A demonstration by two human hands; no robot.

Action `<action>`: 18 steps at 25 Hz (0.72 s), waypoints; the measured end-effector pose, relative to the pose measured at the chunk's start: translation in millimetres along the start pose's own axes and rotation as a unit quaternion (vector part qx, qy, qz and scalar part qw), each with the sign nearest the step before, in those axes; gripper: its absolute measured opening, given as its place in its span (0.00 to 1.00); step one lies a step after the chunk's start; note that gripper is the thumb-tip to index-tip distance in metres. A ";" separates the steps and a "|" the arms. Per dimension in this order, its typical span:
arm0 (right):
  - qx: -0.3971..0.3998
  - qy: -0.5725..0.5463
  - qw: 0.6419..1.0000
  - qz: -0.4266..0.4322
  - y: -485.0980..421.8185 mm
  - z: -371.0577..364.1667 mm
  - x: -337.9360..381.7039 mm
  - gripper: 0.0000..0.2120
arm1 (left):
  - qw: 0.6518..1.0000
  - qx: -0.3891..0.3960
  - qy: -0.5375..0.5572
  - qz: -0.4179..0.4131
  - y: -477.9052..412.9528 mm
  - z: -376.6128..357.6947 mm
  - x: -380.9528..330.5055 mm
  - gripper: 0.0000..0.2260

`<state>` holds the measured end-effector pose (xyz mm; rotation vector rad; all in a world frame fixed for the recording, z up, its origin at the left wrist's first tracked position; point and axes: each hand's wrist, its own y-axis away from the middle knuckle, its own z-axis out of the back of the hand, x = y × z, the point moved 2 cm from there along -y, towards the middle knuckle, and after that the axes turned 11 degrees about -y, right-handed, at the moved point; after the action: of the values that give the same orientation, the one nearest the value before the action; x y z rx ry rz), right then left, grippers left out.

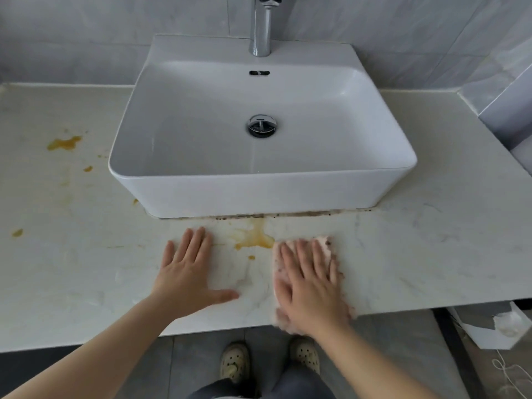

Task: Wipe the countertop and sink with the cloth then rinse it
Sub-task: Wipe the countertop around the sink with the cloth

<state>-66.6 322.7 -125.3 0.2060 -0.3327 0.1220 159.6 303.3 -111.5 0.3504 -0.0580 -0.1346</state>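
Nearest the camera, a pair of pale perforated clogs (270,362) stands on the grey tiled floor (383,355) beneath the front edge of the pale marble-patterned desk (417,254). The right hand (309,286) lies flat with fingers spread, pressing a pink, fuzzy rectangular cloth (325,246) against the desk top; the cloth's near end reaches the desk's front edge, and its far corner shows past the fingertips. The left hand (191,273) rests open, palm down, on the bare desk just beside it, thumb stretched toward the cloth, holding nothing. Between the two hands, slightly farther back, an orange-yellow smeared stain (254,236) runs from the base of the basin to the cloth's left edge. More orange blotches (64,143) dot the desk well to the left. Behind the hands sits a white rectangular ceramic vessel sink (264,194), resting on the desk, with a dark grimy line along its front base. A round chrome drain (262,125) lies at the middle of its bowl. A chrome faucet (262,27) rises at the back, before a grey tiled wall (86,38).
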 end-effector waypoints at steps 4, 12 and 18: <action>-0.016 -0.011 0.993 -0.118 -17.3 24.4 -54.4 0.30 | 1.000 0.012 -0.008 -0.017 -0.7 0.6 5.1 0.65; 0.016 0.009 1.000 -0.016 -13.3 8.2 -5.0 0.30 | 0.998 0.024 -0.024 -0.044 -0.5 3.8 12.0 0.62; -0.074 -0.064 0.967 -0.237 -46.9 7.8 5.9 0.29 | 0.998 0.028 -0.020 -0.045 -0.9 2.8 9.5 0.64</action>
<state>-56.4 275.9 -124.6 0.1412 -0.4106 -0.3899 168.7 300.2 -108.9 0.4071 -0.0861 -0.2300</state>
